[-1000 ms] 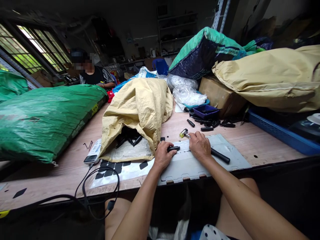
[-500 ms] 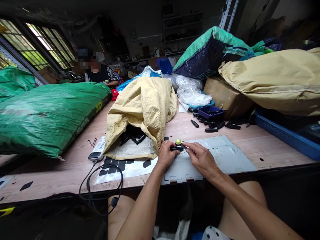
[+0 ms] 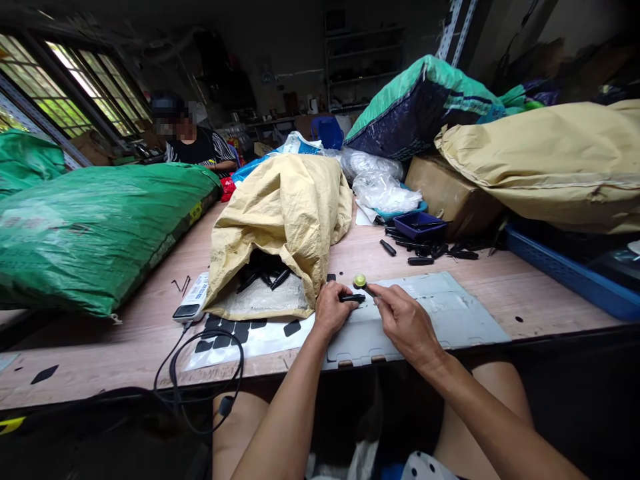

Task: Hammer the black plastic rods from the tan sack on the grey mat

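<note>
My left hand [image 3: 334, 308] is closed around one end of a short black handle-like piece [image 3: 354, 298], which points right over a grey board [image 3: 450, 310]. My right hand [image 3: 406, 320] pinches a thin dark stick-like tool [image 3: 371, 291]. The tool's tip meets or sits just beside a small round item with a yellow-green top [image 3: 359, 281]; I cannot tell if they touch. This round item is just beyond the black piece, at the board's far left edge.
An open beige sack [image 3: 285, 220] holding several black pieces lies left of the board. Beside it are a white device [image 3: 193, 300] and a coiled cable [image 3: 207, 333]. Loose black pieces surround a purple tray [image 3: 420, 227]. A green sack [image 3: 100, 233] lies left. A person sits across the table.
The tool in my right hand has shifted from near the black piece toward the round item. My left hand keeps the black piece in almost the same place.
</note>
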A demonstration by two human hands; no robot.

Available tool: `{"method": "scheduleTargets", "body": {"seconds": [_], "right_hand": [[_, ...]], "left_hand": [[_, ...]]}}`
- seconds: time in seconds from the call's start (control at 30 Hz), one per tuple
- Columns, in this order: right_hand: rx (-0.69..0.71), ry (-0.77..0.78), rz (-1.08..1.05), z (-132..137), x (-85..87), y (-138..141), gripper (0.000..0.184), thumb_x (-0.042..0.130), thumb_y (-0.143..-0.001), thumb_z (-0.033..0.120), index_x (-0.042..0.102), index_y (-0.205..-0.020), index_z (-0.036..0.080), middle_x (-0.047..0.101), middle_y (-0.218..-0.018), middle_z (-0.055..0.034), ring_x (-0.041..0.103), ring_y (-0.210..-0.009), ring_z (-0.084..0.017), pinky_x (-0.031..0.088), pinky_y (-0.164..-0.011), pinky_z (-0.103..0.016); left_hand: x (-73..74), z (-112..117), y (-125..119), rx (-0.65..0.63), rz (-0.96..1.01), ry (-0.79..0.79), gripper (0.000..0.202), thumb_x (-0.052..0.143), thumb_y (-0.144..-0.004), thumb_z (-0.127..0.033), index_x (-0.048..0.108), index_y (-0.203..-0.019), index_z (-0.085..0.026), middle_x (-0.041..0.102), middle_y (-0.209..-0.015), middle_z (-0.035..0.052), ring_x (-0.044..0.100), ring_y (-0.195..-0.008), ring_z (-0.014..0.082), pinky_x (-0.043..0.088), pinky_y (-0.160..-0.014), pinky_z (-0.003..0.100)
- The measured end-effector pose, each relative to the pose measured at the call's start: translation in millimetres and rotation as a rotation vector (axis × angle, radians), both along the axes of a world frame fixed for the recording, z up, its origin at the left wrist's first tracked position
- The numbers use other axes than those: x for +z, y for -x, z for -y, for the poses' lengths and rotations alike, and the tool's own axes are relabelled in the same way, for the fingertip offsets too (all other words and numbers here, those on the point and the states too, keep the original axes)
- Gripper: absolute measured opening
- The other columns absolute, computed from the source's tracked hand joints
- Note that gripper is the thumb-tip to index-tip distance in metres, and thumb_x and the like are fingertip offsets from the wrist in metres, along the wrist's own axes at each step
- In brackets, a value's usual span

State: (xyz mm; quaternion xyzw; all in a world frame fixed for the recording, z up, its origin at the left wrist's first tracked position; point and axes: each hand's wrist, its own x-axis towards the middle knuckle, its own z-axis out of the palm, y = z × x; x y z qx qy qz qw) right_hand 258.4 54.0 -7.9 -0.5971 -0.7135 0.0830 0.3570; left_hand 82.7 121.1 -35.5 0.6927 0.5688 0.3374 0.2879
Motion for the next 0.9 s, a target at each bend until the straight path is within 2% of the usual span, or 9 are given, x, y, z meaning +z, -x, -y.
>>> {"method": "scheduleTargets", "body": {"seconds": [0.2,0.37,0.5,0.67,0.8,0.9], "right_hand": [[-0.043,0.073,0.034,-3.7,3.0,-8.9,0.035,0.048,-0.100,0.024,0.070,-0.127,0.031,0.071,-0.104,-0.0019,0.067,-0.095,-0.017,0.050,-0.079,-0.028],[-0.198,0.093,0.097,-41.9,8.3,-22.4,0.036,0.052,-0.098,0.024,0.069,-0.129,0.030,0.070,-0.111,-0.0029,0.064,-0.102,-0.019,0.045,-0.080,-0.028],[-0.243,0.155,0.270,-68.9,-7.7,-27.9,0.035,0.053,-0.097,0.022,0.072,-0.125,0.030,0.068,-0.106,-0.0059,0.059,-0.099,-0.020,0.039,-0.079,-0.029],[-0.269,0.075,0.388,-72.5,-28.4,-25.7,0.035,0.048,-0.100,0.024,0.071,-0.126,0.030,0.066,-0.108,-0.0090,0.051,-0.101,-0.023,0.032,-0.081,-0.034],[-0.272,0.067,0.406,-71.5,-30.1,-24.7,0.035,0.046,-0.101,0.025,0.069,-0.127,0.028,0.064,-0.109,-0.0099,0.049,-0.102,-0.024,0.030,-0.081,-0.035],[-0.278,0.080,0.411,-72.7,-29.1,-24.8,0.036,0.045,-0.101,0.025,0.066,-0.129,0.026,0.062,-0.111,-0.0110,0.048,-0.103,-0.025,0.030,-0.081,-0.035]], "left_hand": [[-4.6,-0.4,1.2,-0.004,0.008,-0.027,0.019,0.082,-0.070,-0.014,0.071,-0.084,-0.019,0.063,-0.089,0.0001,0.057,-0.092,0.0182,0.043,-0.085,0.031],[-2.6,0.4,2.5,-0.024,-0.014,-0.071,0.017,0.081,-0.071,-0.014,0.070,-0.084,-0.019,0.063,-0.088,0.0004,0.056,-0.089,0.0184,0.043,-0.083,0.032],[-1.1,1.8,3.5,-0.032,-0.014,-0.086,0.014,0.080,-0.073,-0.015,0.071,-0.083,-0.019,0.063,-0.088,0.0009,0.057,-0.089,0.0186,0.043,-0.083,0.032],[-1.6,3.1,4.6,-0.051,-0.032,-0.104,0.007,0.074,-0.082,-0.025,0.072,-0.087,-0.020,0.064,-0.089,0.0021,0.057,-0.090,0.0190,0.044,-0.085,0.032],[-1.7,-0.6,3.2,-0.063,-0.022,-0.108,0.015,0.064,-0.091,-0.031,0.071,-0.085,-0.020,0.064,-0.090,0.0028,0.057,-0.092,0.0188,0.044,-0.089,0.032],[12.2,10.5,4.0,-0.047,0.146,-0.056,0.025,0.055,-0.095,-0.038,0.069,-0.086,-0.020,0.066,-0.090,0.0035,0.058,-0.091,0.0185,0.046,-0.090,0.032]]}}
